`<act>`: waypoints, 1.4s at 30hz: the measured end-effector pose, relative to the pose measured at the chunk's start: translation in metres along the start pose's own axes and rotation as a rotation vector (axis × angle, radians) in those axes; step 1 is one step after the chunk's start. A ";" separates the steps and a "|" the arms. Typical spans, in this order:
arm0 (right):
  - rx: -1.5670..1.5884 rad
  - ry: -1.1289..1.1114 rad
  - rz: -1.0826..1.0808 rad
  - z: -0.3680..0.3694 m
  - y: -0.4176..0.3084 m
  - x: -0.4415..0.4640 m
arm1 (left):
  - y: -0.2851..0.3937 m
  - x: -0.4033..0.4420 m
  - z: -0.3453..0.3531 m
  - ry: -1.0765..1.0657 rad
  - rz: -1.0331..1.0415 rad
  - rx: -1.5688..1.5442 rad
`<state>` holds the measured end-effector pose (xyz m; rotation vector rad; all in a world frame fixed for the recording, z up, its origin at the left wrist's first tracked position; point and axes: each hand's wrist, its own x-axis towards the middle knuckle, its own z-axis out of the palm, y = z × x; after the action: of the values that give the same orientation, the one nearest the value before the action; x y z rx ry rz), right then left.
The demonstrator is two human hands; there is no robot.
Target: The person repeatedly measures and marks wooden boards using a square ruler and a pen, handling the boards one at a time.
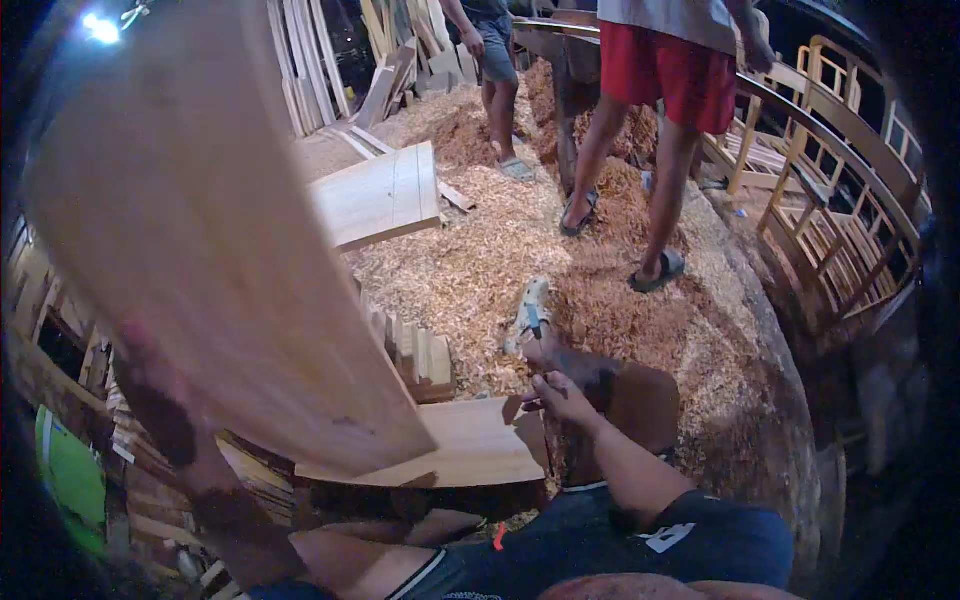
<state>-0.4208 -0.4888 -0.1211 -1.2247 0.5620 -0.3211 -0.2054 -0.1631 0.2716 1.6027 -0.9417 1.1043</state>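
Left arm (225, 500) outstretched, right hand (563, 398) half-curled.

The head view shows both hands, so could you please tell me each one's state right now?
Left hand: at the large board, blurred; grip cannot be told.
Right hand: closed on a slim tool.

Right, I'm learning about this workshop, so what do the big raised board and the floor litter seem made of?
The raised board looks like bare wood, planed smooth: pale brown, faint grain, no clear gloss, though blur could hide a thin coat. The floor litter looks like raw wood shavings: loose small flakes, pale in places, reddish brown elsewhere.
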 end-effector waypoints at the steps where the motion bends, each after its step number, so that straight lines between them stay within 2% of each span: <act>1: -0.017 -0.018 -0.017 -0.004 0.010 0.004 | 0.000 0.001 -0.010 0.099 -0.108 -0.090; 5: 0.069 -0.075 -0.107 0.003 -0.015 -0.005 | -0.012 -0.021 -0.035 0.329 -0.660 -0.490; 8: 0.089 -0.013 -0.205 0.011 -0.039 -0.018 | -0.045 -0.081 -0.034 0.406 -1.018 -0.768; 10: 0.021 0.005 0.039 0.001 -0.039 -0.017 | -0.074 -0.150 -0.034 0.477 -1.244 -0.936; 11: -0.011 0.016 0.160 -0.003 -0.036 -0.017 | -0.082 -0.182 -0.037 0.473 -1.266 -0.863; 14: -0.545 0.054 -0.210 -0.013 -0.004 -0.007 | -0.089 -0.243 -0.020 0.467 -1.341 -0.805; 15: -0.453 0.210 -0.231 0.000 0.001 -0.010 | -0.080 -0.251 -0.014 0.497 -1.374 -0.840; 18: -0.548 0.175 -0.146 -0.001 0.005 0.005 | -0.093 -0.276 -0.009 0.597 -1.518 -0.764; 20: -0.718 0.357 -0.240 0.001 0.022 0.017 | -0.105 -0.290 -0.009 0.654 -1.592 -0.641; 22: -0.882 0.481 -0.158 0.020 -0.014 0.008 | -0.113 -0.293 -0.001 0.713 -1.630 -0.521; 24: -0.837 0.389 -0.268 0.023 -0.025 0.003 | -0.146 -0.333 0.001 0.448 -1.536 -0.500; 26: -0.881 0.259 -0.347 0.027 -0.023 -0.007 | -0.159 -0.362 -0.003 0.398 -1.567 -0.463; 28: -1.001 0.070 -0.419 0.032 -0.019 -0.012 | -0.141 -0.334 0.000 0.520 -1.943 0.019; 29: -0.934 -0.027 -0.390 0.042 -0.015 -0.016 | -0.164 -0.405 -0.012 0.449 -1.574 -0.197; 30: -0.866 -0.120 -0.358 0.053 -0.015 -0.020 | -0.169 -0.427 -0.022 0.362 -1.586 -0.334; 31: -0.702 -0.144 -0.205 0.068 -0.019 -0.028 | -0.162 -0.414 -0.028 0.231 -1.743 -0.231; 32: -0.809 -0.179 -0.249 0.065 -0.005 -0.028 | -0.149 -0.393 -0.029 -0.163 -1.804 0.029; 33: -0.913 -0.212 -0.297 0.063 0.009 -0.028 | -0.136 -0.373 -0.030 -0.677 -1.758 0.348; 34: -0.687 -0.231 -0.070 0.086 -0.015 -0.039 | -0.123 -0.351 -0.030 -1.097 -1.636 0.570; 35: -0.763 -0.277 -0.124 0.088 -0.012 -0.038 | -0.116 -0.349 -0.030 -1.283 -1.327 0.687; 38: -0.986 -0.346 -0.334 0.083 -0.006 -0.033 | -0.106 -0.313 -0.017 -1.360 -1.185 0.675; 39: -1.066 -0.355 -0.414 0.084 -0.004 -0.033 | -0.106 -0.301 -0.019 -1.266 -1.214 0.605; 41: -1.098 -0.366 -0.373 0.095 0.001 -0.033 | -0.110 -0.273 -0.027 -1.066 -1.248 0.465; 42: -1.107 -0.366 -0.363 0.097 0.006 -0.031 | -0.109 -0.261 -0.029 -1.041 -1.212 0.456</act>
<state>-0.3912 -0.3938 -0.0971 -2.4070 0.1565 -0.0539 -0.1889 -0.0860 -0.0012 2.5921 -0.0900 -0.4742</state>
